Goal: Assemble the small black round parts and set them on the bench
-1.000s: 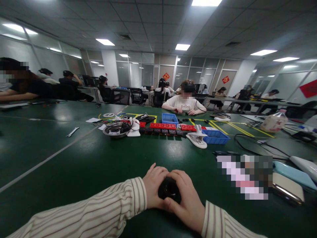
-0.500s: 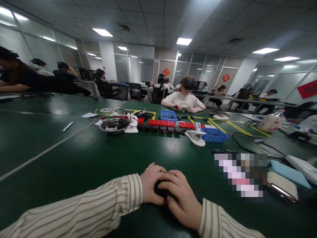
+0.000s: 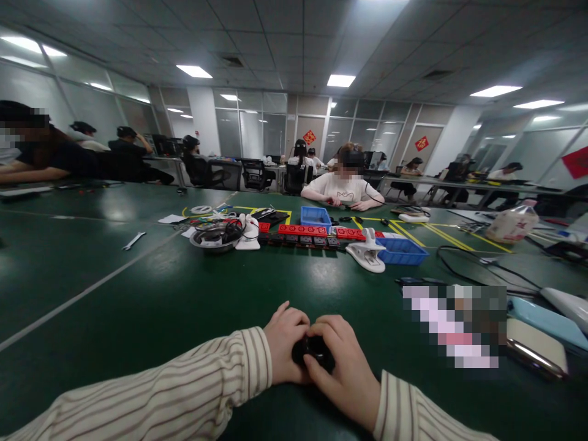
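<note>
Green tabletop (image 3: pixel 184 306) spreads beneath the left hand (image 3: pixel 287 344) and right hand (image 3: pixel 348 370), both curled around a black rounded object (image 3: pixel 320 349) between them; farther off, beyond the right hand, lies a white clip (image 3: pixel 367 256).

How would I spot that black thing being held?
On the green table, follow the striped sleeves to their ends. Between the left hand and right hand sits a rounded black object. Unlike the white clips and blue trays beyond, it's dark and clasped by both hands.
</note>
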The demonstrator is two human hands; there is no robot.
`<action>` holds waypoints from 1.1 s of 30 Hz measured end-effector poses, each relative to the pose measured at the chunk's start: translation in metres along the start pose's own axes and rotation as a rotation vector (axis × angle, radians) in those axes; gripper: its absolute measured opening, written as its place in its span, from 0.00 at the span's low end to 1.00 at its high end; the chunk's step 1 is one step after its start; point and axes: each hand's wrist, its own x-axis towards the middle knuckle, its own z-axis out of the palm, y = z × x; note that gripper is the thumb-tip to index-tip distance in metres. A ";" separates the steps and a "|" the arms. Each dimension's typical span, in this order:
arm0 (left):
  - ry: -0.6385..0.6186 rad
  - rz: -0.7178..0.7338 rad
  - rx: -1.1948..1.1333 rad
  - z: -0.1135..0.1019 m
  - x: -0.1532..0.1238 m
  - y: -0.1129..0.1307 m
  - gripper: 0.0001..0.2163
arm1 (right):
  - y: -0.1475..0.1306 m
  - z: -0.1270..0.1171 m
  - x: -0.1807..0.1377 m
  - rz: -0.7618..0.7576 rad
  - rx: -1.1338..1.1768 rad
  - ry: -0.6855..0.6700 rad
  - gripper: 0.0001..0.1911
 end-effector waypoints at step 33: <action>0.010 -0.010 0.035 -0.001 -0.001 0.008 0.28 | 0.005 0.001 -0.003 0.145 0.029 0.064 0.19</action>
